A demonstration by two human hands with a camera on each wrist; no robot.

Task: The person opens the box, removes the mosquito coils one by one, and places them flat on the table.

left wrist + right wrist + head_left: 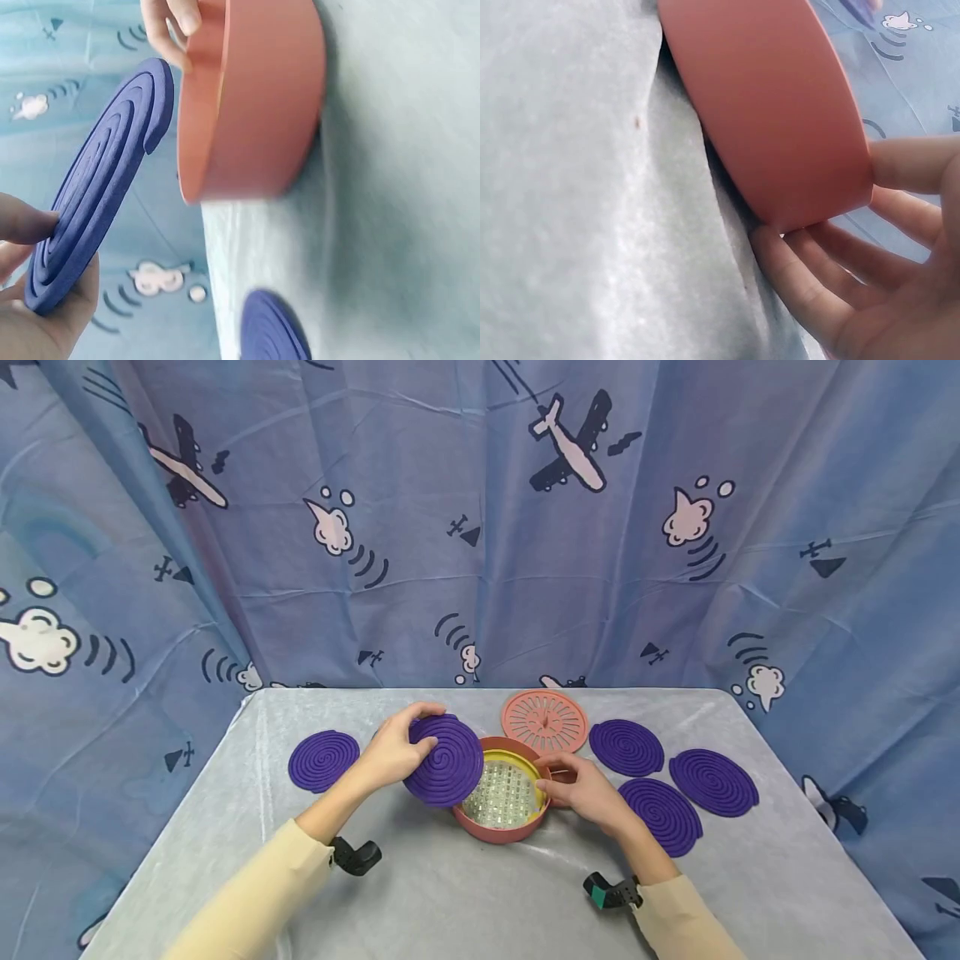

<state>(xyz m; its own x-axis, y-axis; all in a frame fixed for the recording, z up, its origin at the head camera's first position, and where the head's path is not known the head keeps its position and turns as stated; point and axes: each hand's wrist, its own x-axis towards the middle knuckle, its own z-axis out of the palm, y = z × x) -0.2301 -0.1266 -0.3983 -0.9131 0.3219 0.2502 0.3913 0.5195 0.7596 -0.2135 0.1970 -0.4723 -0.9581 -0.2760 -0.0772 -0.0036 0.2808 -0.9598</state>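
In the head view my left hand [396, 750] pinches a purple mosquito coil [447, 767] by its edge, thumb on one face and fingers behind. The coil is raised and tilted, overlapping the left side of a round coral-coloured holder [491, 835]. Inside that holder show a yellow ring [517, 758] and a silvery mesh sheet [497, 793]. My right hand [588, 792] grips the holder's right side. In the right wrist view its thumb and index finger reach the rim while other fingers [795, 281] press the outer wall near the base.
A slotted coral lid [517, 714] lies behind the holder. One purple coil [324, 761] rests at left. Three more lie at right: a back coil [627, 747], a front coil [662, 816] and an outer coil [714, 782]. A patterned curtain [480, 527] hangs behind the table.
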